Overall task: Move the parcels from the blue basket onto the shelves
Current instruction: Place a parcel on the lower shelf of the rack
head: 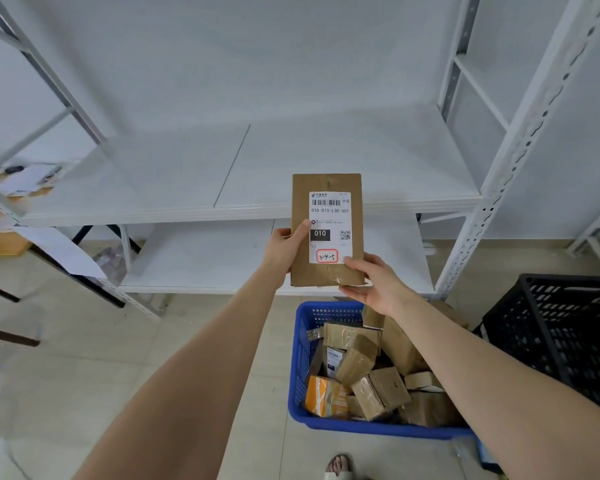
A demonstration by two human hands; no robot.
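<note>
A flat brown cardboard parcel (326, 183) with a white shipping label is held upright in front of the white shelves. My left hand (284, 249) grips its left edge, thumb across the front. My right hand (373, 284) holds its lower right corner, thumb on the label's bottom. Below them the blue basket (297, 358) stands on the floor, filled with several taped cardboard parcels (378, 393) and an orange one (321, 396). The upper shelf (174, 174) and the lower shelf (201, 258) are bare white boards.
A black plastic crate (561, 327) stands right of the blue basket. White perforated shelf uprights (520, 143) rise at the right and left. A wooden table with papers (21, 188) is at the far left. A sandalled foot (340, 467) shows on the tiled floor.
</note>
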